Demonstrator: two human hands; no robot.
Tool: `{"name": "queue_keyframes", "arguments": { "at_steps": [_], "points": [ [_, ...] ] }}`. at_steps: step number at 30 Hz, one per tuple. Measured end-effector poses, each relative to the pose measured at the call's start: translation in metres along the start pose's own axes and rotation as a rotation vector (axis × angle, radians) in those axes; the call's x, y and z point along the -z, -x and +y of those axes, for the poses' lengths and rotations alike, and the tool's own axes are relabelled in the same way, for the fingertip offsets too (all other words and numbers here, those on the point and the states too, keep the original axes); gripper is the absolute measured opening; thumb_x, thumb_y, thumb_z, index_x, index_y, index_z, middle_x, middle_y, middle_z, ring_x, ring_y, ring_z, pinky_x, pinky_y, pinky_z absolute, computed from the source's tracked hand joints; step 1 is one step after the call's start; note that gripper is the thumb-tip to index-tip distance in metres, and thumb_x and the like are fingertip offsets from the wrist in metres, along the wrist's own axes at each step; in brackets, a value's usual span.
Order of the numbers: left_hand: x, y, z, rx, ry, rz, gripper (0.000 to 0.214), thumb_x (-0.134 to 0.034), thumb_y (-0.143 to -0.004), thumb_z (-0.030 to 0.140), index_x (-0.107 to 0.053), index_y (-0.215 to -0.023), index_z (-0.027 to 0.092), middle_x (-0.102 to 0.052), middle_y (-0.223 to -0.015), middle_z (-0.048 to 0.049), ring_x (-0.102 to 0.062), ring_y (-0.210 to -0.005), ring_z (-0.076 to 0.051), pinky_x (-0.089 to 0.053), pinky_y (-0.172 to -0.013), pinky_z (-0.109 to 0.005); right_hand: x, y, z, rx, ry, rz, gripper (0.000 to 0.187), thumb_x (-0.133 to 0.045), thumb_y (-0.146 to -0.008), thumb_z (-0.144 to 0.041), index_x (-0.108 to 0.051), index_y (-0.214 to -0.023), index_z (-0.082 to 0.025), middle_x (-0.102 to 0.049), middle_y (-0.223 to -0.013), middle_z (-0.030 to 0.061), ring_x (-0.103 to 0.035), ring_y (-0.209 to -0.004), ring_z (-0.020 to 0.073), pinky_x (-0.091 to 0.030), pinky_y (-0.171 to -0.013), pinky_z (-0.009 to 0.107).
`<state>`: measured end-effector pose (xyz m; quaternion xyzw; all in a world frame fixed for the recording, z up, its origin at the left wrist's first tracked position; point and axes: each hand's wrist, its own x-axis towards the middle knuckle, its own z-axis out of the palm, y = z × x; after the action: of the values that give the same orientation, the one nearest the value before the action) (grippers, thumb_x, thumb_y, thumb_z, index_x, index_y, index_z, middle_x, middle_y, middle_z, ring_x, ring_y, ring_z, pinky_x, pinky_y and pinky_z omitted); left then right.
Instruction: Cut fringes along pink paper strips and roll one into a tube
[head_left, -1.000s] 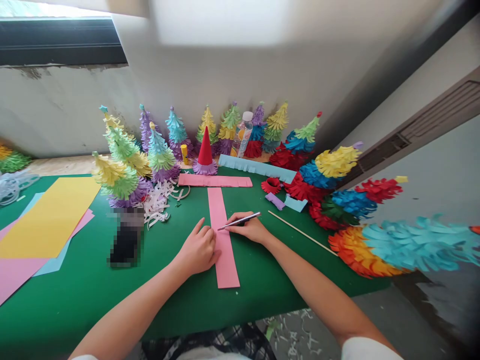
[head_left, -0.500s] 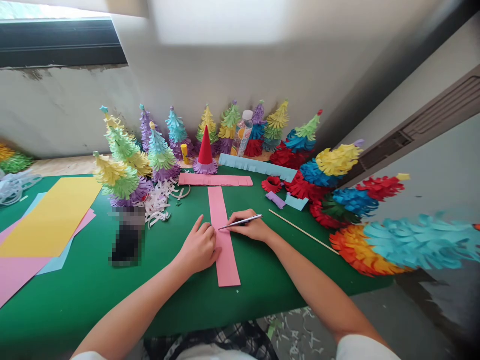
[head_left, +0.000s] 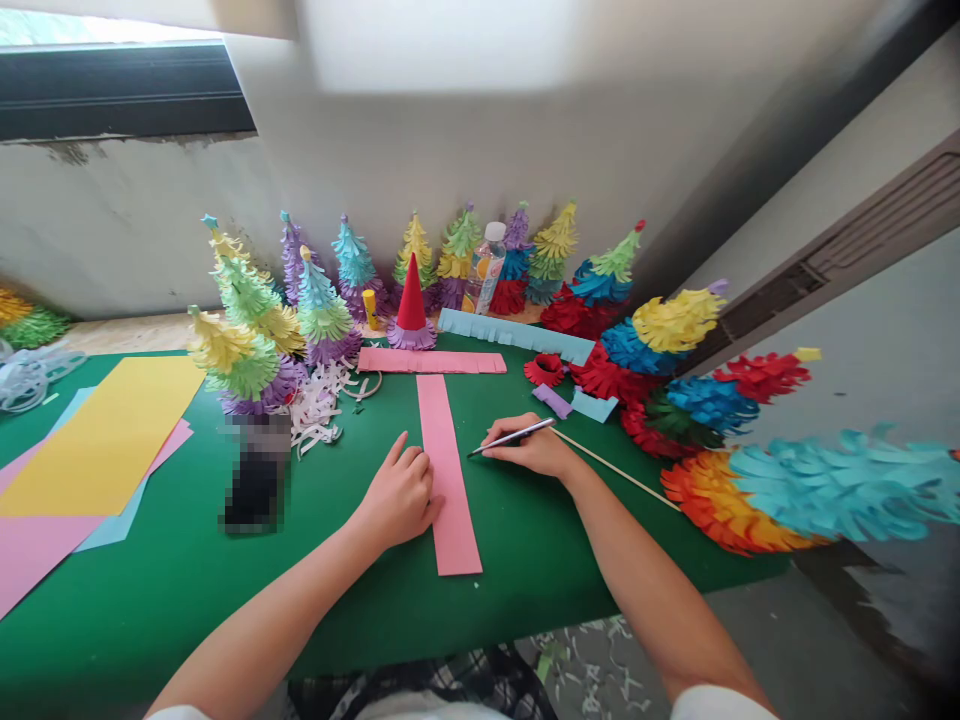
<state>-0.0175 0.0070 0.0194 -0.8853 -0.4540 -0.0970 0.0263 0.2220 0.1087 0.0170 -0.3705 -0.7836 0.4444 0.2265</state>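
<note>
- Pink paper strip (head_left: 456,525), and here's our centre of play: lying flat and lengthwise on the green table (head_left: 390,615), between the two hands.
- Left hand (head_left: 400,497) rests at the strip's left edge, fingers bent, one finger raised, no tight grip on show.
- Right hand (head_left: 529,448), over on the other side, pinches a silver pen (head_left: 517,437); its tip points just right of the strip, clear of the paper, and whether it touches the table I can't tell.
- Thin stick (head_left: 615,468) runs slantwise from beside that right hand.
- Just past the far end, a second pink strip (head_left: 431,362) lies crosswise, with a pale blue fringed strip (head_left: 517,335) behind it to the right.
- Red cone (head_left: 411,300) stands upright, purple fringe (head_left: 411,340) around its base!
- White paper shreds (head_left: 319,405) heap up to the left; farther out, a yellow sheet (head_left: 112,430) tops pink and blue ones.
- And round the back, fringed paper trees (head_left: 322,315) in many colours, a clear bottle (head_left: 486,275) among them.
</note>
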Motion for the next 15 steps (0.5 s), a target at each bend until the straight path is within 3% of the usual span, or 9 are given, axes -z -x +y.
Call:
{"name": "queue_keyframes", "arguments": {
  "at_steps": [8, 15],
  "points": [
    [0.002, 0.006, 0.008, 0.002, 0.025, -0.042, 0.062, -0.052, -0.077, 0.063, -0.064, -0.103, 0.008, -0.06, -0.101, -0.0153, -0.05, -0.108, -0.033, -0.021, -0.112, -0.053, 0.001, 0.0, 0.007, -0.054, -0.132, 0.103, 0.025, -0.076, -0.066, -0.041, -0.07, -0.074, -0.017, -0.071, -0.074, 0.0052, -0.067, -0.075, 0.0219, -0.053, -0.074, 0.035],
    [0.003, 0.011, 0.02, 0.032, -0.061, -0.11, 0.089, -0.043, -0.07, 0.077, -0.062, -0.111, 0.001, -0.053, -0.123, -0.0239, -0.045, -0.118, -0.039, -0.016, -0.112, -0.052, 0.001, -0.004, 0.005, -0.068, -0.165, 0.308, 0.027, -0.078, -0.062, -0.043, -0.068, -0.07, -0.019, -0.071, -0.072, 0.0053, -0.065, -0.068, 0.0203, -0.052, -0.065, 0.033]
  ]
}}
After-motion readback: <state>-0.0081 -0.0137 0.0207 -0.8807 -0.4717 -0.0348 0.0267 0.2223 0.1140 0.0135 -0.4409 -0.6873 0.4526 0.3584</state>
